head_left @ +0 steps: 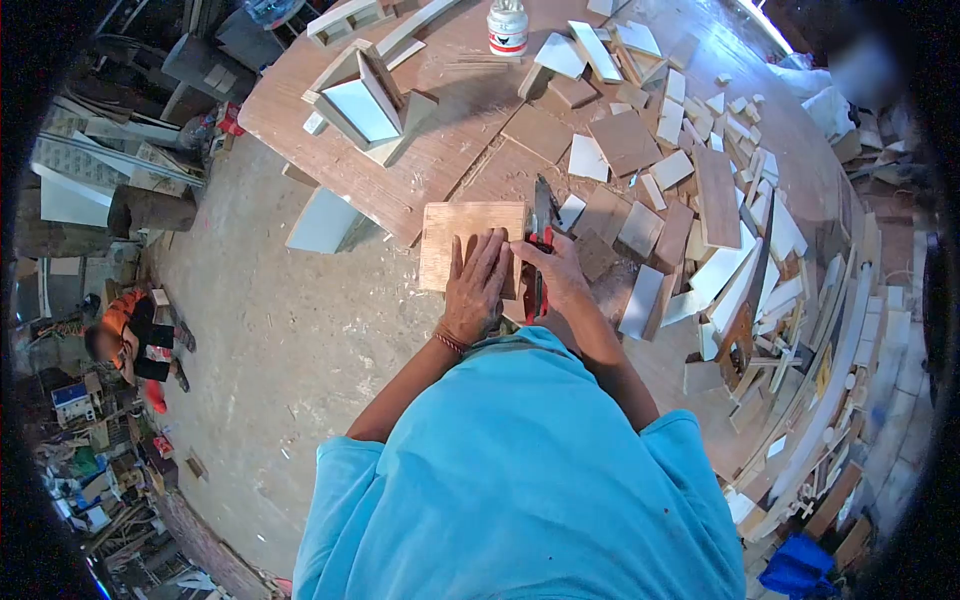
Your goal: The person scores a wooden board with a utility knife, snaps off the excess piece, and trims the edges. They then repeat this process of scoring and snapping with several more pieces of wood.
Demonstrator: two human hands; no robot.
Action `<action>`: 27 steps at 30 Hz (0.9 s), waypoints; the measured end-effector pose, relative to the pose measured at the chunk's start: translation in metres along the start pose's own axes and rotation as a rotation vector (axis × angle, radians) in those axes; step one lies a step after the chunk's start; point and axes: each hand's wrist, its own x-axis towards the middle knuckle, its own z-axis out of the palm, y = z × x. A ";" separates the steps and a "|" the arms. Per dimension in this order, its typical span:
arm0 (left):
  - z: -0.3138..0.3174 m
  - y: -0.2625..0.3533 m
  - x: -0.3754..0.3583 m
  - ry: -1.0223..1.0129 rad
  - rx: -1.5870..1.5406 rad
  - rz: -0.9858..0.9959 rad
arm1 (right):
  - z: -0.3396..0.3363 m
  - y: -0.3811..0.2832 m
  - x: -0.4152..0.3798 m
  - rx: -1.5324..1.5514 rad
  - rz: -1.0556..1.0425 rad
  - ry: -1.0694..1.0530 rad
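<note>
My left hand [476,286] lies flat on a light wooden board [450,222], its fingers stretched out. Fingers of my right hand [558,266] are wrapped round the red and black handle of a handsaw [546,202], just at the board's right edge. The saw's dark blade points away from me over the worktable [490,160]. How far the blade touches the board's edge cannot be made out.
Many wood offcuts [715,195] are piled to the right. A white bottle [507,28] and a wooden frame piece [365,105] stand farther back. Another person [135,335] sits at the far left, apart from me. A blue bag [798,566] lies at lower right.
</note>
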 end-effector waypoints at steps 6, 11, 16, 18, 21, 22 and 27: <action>-0.002 -0.003 -0.008 -0.007 -0.021 -0.020 | 0.005 -0.018 -0.003 -0.058 -0.048 -0.037; -0.032 0.004 -0.008 0.066 -0.171 -0.093 | -0.008 -0.030 -0.002 -0.158 -0.046 -0.083; -0.041 -0.015 0.008 0.195 -0.007 -0.215 | -0.007 -0.036 -0.005 -0.190 -0.044 -0.073; -0.051 -0.021 0.016 -0.036 0.016 -0.368 | -0.006 -0.037 -0.005 -0.216 -0.037 -0.104; -0.055 -0.035 0.022 -0.037 -0.371 -0.536 | -0.006 -0.040 -0.007 -0.313 0.011 -0.126; -0.054 -0.038 0.022 -0.081 -0.710 -0.680 | -0.007 -0.041 -0.007 -0.385 0.051 -0.113; -0.039 -0.058 0.011 -0.008 -0.768 -0.730 | -0.016 -0.030 0.001 -0.254 0.072 -0.028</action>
